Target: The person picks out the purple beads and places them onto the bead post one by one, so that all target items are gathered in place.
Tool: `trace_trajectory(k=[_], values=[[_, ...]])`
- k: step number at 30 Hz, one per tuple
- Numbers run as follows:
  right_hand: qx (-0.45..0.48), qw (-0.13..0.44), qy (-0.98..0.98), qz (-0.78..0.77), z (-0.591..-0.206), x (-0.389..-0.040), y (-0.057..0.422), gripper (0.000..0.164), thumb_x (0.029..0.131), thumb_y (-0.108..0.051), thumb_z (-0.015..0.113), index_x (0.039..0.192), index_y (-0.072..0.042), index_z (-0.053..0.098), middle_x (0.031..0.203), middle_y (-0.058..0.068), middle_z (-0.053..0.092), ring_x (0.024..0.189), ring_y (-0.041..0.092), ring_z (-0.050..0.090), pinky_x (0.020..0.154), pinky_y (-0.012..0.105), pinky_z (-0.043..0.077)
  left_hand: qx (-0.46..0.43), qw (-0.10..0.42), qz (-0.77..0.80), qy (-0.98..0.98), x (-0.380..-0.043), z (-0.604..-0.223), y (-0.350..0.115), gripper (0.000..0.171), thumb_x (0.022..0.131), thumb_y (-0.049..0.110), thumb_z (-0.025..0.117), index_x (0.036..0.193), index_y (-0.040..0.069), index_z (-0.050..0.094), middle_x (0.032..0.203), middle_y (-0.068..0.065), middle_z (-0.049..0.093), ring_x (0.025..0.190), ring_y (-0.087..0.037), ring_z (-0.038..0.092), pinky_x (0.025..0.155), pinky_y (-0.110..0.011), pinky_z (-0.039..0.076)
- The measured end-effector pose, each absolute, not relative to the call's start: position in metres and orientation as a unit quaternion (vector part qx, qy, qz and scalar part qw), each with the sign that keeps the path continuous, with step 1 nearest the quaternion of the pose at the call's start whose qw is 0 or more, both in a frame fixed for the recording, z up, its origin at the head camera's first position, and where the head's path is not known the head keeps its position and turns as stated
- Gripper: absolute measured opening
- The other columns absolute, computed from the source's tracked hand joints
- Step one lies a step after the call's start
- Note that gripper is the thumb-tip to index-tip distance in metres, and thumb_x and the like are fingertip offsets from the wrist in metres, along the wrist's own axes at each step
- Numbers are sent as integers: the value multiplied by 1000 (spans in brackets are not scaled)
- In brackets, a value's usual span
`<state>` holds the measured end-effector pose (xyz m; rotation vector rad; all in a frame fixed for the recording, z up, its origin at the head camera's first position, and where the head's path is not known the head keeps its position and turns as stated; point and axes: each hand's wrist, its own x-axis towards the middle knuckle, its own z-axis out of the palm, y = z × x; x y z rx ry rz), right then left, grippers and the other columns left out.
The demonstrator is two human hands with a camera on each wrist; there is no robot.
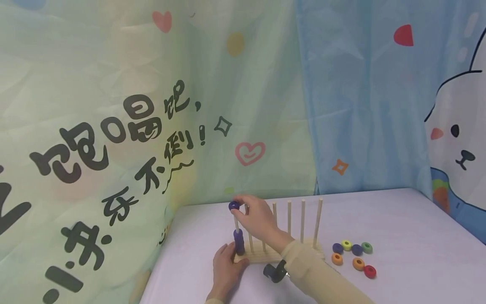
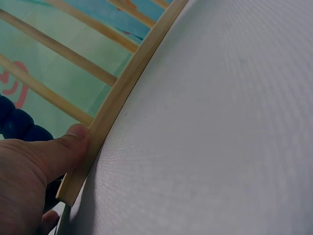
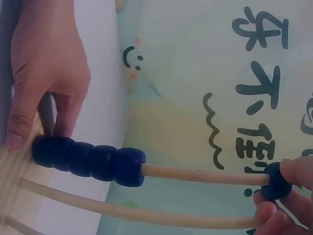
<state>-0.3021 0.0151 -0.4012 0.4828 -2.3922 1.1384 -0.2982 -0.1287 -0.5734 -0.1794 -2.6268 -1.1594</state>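
Note:
My right hand pinches a dark blue bead between thumb and fingers at the top of the leftmost peg. In the right wrist view the peg runs into that bead. Lower on the same peg sits a stack of several dark blue beads, down at the base. My left hand grips the left end of the wooden base, its thumb on the front edge and its other fingers round behind.
Several bare pegs rise from the base to the right. Loose beads in blue, yellow, green, orange and red lie on the white table right of the rack. A black object stands before the base, partly behind my right sleeve.

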Motion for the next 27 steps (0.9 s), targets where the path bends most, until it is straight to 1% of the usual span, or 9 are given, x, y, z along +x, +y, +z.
trace_trajectory(k=[12,18,22,27], values=[[169,207,-872,410,-406,-299,15,30,88,-24,72,115,-12,69,101,-5,70,59,4,47,51,21,42,-70,145,-399,-903,-297,-572,-128,53,73,26,83,123,18,66,126,-4,66,128,-39,49,110,-61,32],[174,207,-873,405,-411,-299,16,31,89,-24,71,117,-12,67,103,-3,70,60,3,47,51,21,42,-76,147,-401,-901,-297,-573,-129,52,73,25,83,122,15,67,125,-4,67,128,-39,49,111,-58,31],[177,208,-867,416,-414,-298,16,30,90,-22,70,118,-12,66,106,-1,69,61,3,48,52,21,44,-86,151,-399,-900,-297,-572,-130,51,73,23,83,121,14,67,124,-5,67,127,-39,50,111,-58,31],[181,218,-847,450,-411,-295,18,28,89,-19,70,117,-12,67,106,-1,68,60,4,50,48,22,44,-84,149,-401,-900,-297,-571,-129,52,73,24,83,121,13,67,124,-5,67,127,-40,49,111,-58,32]])
